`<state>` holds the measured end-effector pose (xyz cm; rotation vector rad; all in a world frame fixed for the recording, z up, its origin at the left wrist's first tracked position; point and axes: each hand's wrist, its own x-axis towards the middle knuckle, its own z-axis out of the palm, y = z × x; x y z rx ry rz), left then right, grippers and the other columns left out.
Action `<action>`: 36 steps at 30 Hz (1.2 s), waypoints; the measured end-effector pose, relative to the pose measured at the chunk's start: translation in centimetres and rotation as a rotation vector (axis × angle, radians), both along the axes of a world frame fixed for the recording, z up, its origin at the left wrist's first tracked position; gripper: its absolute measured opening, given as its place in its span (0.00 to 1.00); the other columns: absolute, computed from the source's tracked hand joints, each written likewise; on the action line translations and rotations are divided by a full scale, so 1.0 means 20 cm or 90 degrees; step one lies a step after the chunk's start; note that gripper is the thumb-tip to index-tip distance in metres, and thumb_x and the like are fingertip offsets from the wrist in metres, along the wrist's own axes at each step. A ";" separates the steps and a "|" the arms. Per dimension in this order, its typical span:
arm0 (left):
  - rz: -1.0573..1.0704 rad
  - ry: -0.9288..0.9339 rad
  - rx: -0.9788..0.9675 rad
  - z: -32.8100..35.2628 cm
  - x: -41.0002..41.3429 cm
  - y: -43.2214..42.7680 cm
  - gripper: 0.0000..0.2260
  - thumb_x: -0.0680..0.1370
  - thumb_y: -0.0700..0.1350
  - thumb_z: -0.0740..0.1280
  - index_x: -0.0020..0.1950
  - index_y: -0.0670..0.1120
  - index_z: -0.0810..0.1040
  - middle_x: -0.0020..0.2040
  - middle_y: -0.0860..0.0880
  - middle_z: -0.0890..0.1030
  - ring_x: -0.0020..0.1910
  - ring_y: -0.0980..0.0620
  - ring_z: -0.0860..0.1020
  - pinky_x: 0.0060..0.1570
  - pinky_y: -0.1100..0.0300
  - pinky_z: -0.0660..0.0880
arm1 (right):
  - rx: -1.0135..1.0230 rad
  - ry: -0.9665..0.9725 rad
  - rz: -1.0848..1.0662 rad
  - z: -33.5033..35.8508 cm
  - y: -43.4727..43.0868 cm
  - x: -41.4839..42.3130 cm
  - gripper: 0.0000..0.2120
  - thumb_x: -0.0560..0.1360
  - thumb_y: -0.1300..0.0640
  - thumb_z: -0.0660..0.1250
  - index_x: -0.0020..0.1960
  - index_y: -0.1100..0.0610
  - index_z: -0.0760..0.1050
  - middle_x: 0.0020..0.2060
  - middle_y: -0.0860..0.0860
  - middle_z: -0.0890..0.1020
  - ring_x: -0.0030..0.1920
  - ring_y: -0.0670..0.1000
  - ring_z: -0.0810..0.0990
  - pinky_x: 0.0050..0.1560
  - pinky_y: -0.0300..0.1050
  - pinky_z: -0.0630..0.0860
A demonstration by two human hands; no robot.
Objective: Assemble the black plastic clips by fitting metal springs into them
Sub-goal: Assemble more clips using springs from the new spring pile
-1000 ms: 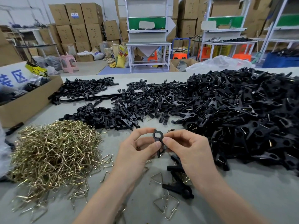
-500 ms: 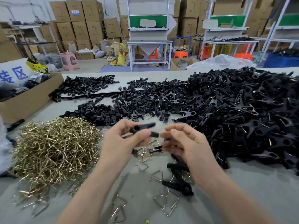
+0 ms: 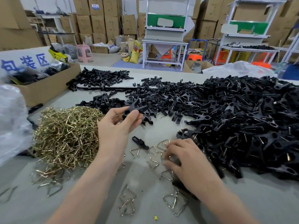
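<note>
My left hand [image 3: 119, 125] is raised over the table and pinches a black plastic clip [image 3: 135, 109] between thumb and fingers. My right hand [image 3: 186, 159] is down on the grey table, its thumb and curled fingertips closing on a loose metal spring [image 3: 162, 156]. A single black clip piece [image 3: 140, 143] lies on the table between the two hands. More loose springs [image 3: 151, 164] are scattered around and under the right hand. A dark clip part is partly hidden under my right wrist.
A heap of brass-coloured springs [image 3: 66, 136] lies at the left. A large pile of black clips [image 3: 242, 123] fills the right and back of the table. A cardboard box [image 3: 47, 88] and a plastic bag [image 3: 11, 123] stand at the left edge.
My right hand has dropped from chest height to the table and onto the loose springs. A black clip piece now lies between the hands. My left hand lifted its clip up and away.
</note>
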<state>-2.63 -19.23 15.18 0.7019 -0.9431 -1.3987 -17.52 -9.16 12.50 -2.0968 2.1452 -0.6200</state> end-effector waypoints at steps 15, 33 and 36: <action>-0.099 -0.079 -0.016 -0.03 -0.05 0.04 0.09 0.71 0.33 0.72 0.49 0.40 0.78 0.40 0.44 0.84 0.42 0.45 0.85 0.41 0.62 0.80 | -0.207 -0.473 -0.140 0.04 0.02 -0.03 0.14 0.74 0.61 0.68 0.53 0.43 0.73 0.37 0.45 0.82 0.36 0.41 0.77 0.40 0.31 0.70; -0.285 -0.257 -0.132 -0.06 -0.15 0.18 0.10 0.71 0.31 0.72 0.44 0.44 0.77 0.46 0.47 0.85 0.43 0.47 0.85 0.43 0.60 0.81 | -0.232 -0.917 -0.254 0.08 0.02 -0.05 0.12 0.71 0.56 0.72 0.29 0.51 0.77 0.31 0.46 0.79 0.31 0.42 0.73 0.30 0.35 0.68; -0.285 -0.261 -0.136 -0.06 -0.16 0.19 0.10 0.70 0.30 0.73 0.44 0.42 0.77 0.46 0.46 0.85 0.42 0.48 0.84 0.41 0.62 0.80 | -0.230 -0.938 -0.237 0.08 0.02 -0.03 0.12 0.70 0.57 0.72 0.29 0.51 0.77 0.30 0.46 0.79 0.31 0.42 0.73 0.33 0.37 0.68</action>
